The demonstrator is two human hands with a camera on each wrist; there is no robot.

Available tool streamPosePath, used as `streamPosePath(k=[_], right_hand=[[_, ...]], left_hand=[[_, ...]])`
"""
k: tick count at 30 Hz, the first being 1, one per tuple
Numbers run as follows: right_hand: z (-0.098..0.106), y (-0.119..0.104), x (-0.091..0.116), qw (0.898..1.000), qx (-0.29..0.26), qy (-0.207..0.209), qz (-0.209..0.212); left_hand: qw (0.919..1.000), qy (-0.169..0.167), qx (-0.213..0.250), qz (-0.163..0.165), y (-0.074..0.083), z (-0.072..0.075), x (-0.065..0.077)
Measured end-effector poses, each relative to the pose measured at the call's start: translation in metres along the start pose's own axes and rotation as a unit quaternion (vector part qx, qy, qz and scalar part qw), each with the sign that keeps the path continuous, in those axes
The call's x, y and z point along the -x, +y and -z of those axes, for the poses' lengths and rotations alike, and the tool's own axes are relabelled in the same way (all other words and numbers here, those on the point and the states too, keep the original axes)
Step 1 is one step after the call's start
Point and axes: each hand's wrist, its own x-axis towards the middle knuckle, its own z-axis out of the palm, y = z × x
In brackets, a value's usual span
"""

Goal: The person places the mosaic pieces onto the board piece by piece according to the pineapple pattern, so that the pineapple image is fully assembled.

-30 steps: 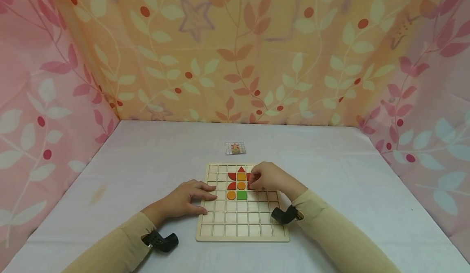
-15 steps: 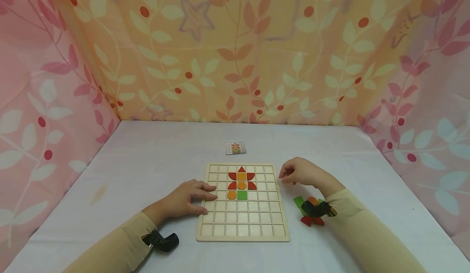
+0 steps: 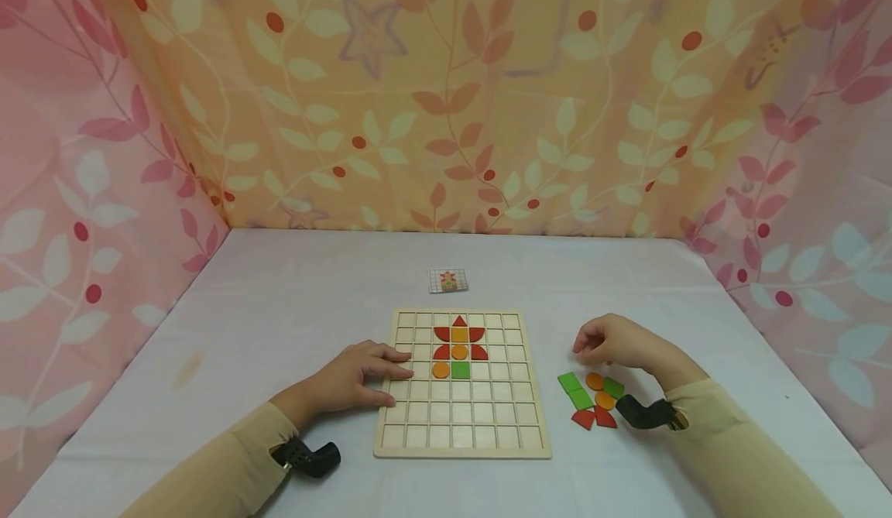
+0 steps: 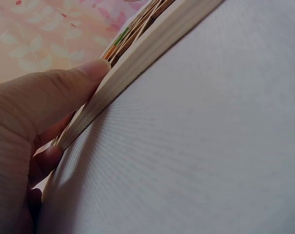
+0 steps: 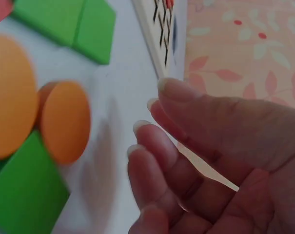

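touching the gridded board at its left edge with outstretched fingers of the left hand, and hovering with the right hand loosely curled, thumb-to-lower-finger gap visible, near the green, orange and red pieces lying on the desk right of the board.

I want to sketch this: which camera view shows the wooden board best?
The head view: it shows the wooden board nearly whole, the left hand hiding little. Left wrist shows mainly its side edge; right wrist, only a corner section.
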Motion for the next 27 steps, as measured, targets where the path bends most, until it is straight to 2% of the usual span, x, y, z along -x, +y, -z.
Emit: streamPosePath(k=[6,13,27], right_hand=[[-0.003,0.015,0.008,1.000,0.003,-0.029,-0.011],[-0.007,0.024,0.011,0.999,-0.015,-0.050,0.015],[-0.005,0.013,0.010,0.998,0.040,-0.052,0.011]], left_hand=[[1.0000,0.003,-0.004,-0.004,0.000,-0.001,0.000],[0.9999,0.002,-0.007,-0.009,0.001,0.000,0.000],[1.0000,-0.001,0.001,-0.006,0.002,0.001,0.000]])
